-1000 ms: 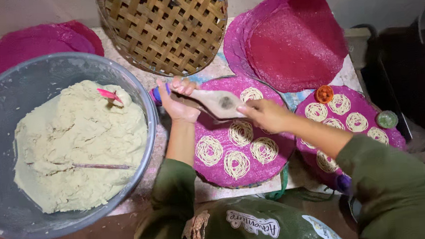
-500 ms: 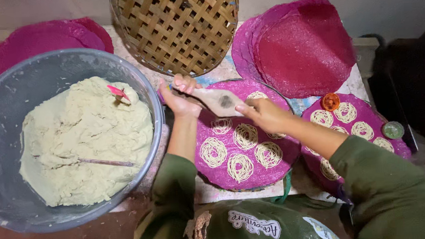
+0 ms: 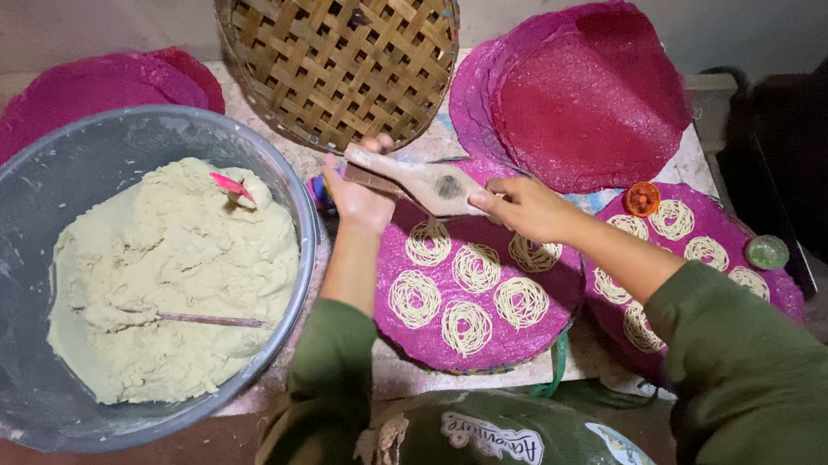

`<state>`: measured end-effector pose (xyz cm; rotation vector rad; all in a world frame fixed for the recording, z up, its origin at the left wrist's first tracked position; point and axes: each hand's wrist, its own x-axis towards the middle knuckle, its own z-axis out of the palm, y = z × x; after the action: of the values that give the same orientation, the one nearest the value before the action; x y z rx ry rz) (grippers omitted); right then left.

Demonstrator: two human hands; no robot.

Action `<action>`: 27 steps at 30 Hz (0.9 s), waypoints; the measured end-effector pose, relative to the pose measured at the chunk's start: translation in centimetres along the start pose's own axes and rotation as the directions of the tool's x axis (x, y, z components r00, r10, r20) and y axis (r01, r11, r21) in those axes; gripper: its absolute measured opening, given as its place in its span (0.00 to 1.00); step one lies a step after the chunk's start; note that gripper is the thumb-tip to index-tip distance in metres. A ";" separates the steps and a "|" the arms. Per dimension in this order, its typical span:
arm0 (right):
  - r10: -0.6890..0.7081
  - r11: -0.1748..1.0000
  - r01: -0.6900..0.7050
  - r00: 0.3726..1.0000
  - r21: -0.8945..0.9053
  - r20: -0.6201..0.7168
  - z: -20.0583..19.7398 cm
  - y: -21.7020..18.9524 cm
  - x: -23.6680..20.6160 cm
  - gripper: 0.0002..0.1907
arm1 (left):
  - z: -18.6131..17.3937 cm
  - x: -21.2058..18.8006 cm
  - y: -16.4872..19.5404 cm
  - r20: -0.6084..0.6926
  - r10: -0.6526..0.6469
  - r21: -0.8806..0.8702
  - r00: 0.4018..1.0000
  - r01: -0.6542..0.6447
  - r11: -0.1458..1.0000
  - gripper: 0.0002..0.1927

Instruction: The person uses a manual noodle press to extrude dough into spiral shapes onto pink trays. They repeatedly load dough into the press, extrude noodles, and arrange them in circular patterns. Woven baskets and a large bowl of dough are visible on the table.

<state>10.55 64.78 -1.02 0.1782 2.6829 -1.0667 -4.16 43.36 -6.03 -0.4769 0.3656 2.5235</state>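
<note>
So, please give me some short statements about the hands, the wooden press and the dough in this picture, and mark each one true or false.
1. Both hands hold the wooden press, the left hand at one end and the right hand at the other. True.
2. The press is over the grey basin. False: it is over the far edge of the round pink mat with noodle coils.
3. The basin holds pale dough. True.
4. The mat under the press bears no coils. False: several noodle coils lie on it.
5. A woven bamboo basket stands beyond the hands. True.
</note>
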 end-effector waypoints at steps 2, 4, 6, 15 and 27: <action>-0.025 0.999 0.026 1.000 0.029 -0.007 0.1 0.7 -0.1 0.32 | -1.1 -0.6 -0.6 -0.026 -0.080 0.563 0.996 0.080 0.823 0.32; -0.024 0.998 0.024 1.000 0.052 -0.013 0.1 1.4 -0.1 0.32 | -2.8 -0.5 -1.6 -0.070 -0.182 0.776 0.981 0.168 0.608 0.35; 0.004 0.998 -0.003 1.000 0.066 -0.020 0.1 2.0 0.0 0.31 | -4.5 -0.2 -2.5 -0.096 -0.324 0.766 0.941 0.278 0.580 0.38; 0.140 0.977 -0.102 0.970 0.187 -0.201 1.0 4.9 0.3 0.28 | -7.4 -3.4 -1.6 0.418 0.042 0.833 0.908 -0.364 -0.417 0.35; -0.452 0.892 0.452 0.892 0.012 -0.009 -3.0 -6.4 -8.1 0.28 | 6.9 -17.2 1.3 0.657 -0.364 0.437 0.660 -0.728 -0.529 0.16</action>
<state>16.51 61.99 7.49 -0.4697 2.7924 -1.2040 6.92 36.84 7.31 1.5273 2.3987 1.0614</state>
